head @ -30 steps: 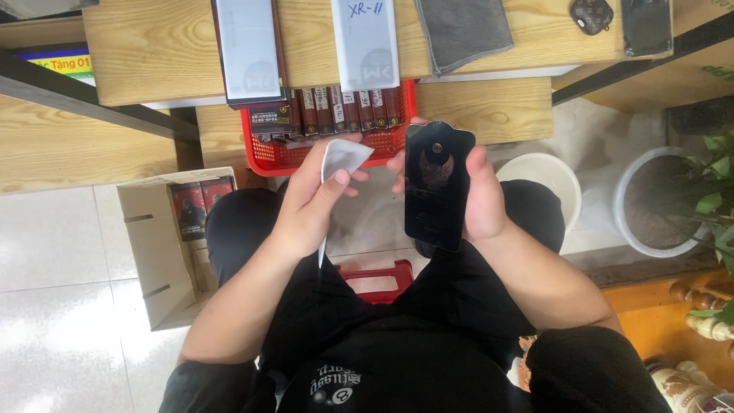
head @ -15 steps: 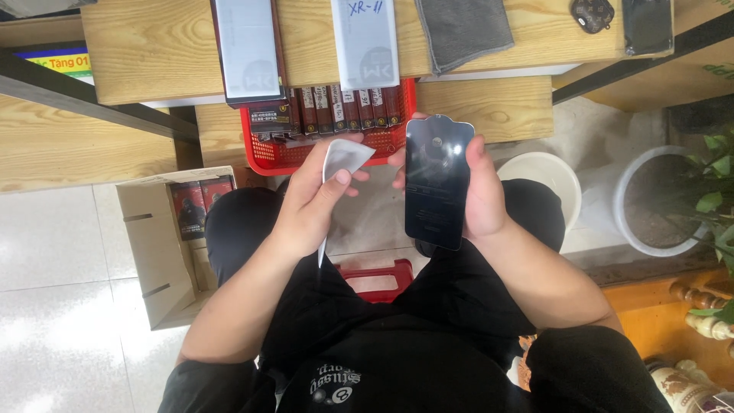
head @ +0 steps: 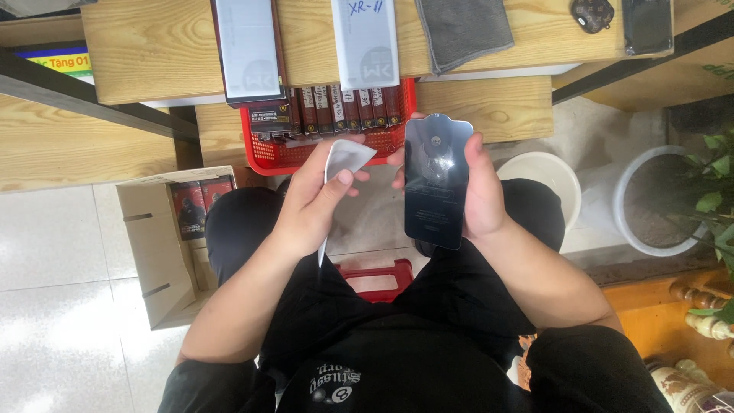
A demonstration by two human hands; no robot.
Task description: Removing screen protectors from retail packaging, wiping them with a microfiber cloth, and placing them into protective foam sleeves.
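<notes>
My right hand (head: 482,187) holds a dark glossy phone-shaped slab (head: 436,180) upright by its edges, above my lap. My left hand (head: 317,203) pinches a thin white film sheet (head: 344,164) just to the left of the slab; the sheet hangs down past my palm. The two hands are close together, fingertips almost touching near the slab's top left. Behind them stands a red basket (head: 267,149) holding several dark small boxes in a row.
A wooden bench (head: 153,53) carries two long white flat boxes (head: 248,46), a grey cloth (head: 462,27), a small dark case (head: 592,11) and a dark phone (head: 646,23). A cardboard box (head: 157,245) sits left on the floor. White bucket (head: 539,172) and potted plant (head: 665,199) right.
The dark slab has been turned in my right hand so its flat glossy face shows. My left hand and the white sheet have barely moved.
</notes>
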